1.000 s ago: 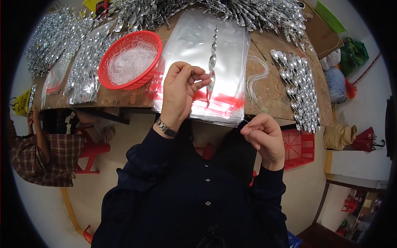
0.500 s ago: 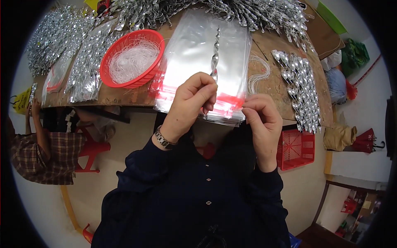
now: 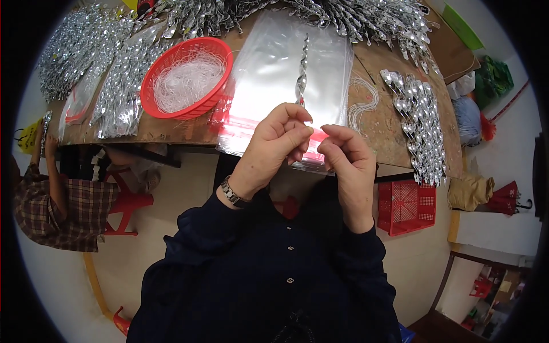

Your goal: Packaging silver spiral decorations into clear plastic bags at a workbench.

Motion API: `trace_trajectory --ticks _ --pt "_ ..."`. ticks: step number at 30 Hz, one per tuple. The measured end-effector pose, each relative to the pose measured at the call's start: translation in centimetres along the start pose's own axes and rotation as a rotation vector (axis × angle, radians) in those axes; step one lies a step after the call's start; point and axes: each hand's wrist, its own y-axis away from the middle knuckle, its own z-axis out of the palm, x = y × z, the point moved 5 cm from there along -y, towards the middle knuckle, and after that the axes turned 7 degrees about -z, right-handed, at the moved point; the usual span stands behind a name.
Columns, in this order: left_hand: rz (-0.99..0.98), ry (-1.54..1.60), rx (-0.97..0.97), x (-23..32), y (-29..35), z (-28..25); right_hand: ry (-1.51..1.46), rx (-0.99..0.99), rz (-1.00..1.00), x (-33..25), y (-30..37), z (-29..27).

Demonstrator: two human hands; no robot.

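Brown wood tabletop (image 3: pixel 384 138); on it, clear bag stack (image 3: pixel 269 68), reaching under your left hand (image 3: pixel 274 139) and right hand (image 3: pixel 353 163). Both nearly meet, fingertips curled; can't tell whether either clamps anything. Silver twisted strip (image 3: pixel 303 70) lies just beyond your left hand, the nearer one, long axis pointing away.

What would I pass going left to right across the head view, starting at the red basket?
Red basket, left hand, right hand, twisted silver strips, tan bundle, dark red umbrella.
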Motion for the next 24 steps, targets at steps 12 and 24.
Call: trace_trajectory --ticks 12,24 --pt "0.006 -0.034 -0.004 -0.27 0.28 0.55 -0.042 -0.010 0.022 0.65 0.32 0.27" --pt "0.011 -0.051 -0.005 -0.30 0.44 0.77 -0.026 0.002 0.013 0.79 0.55 0.13"
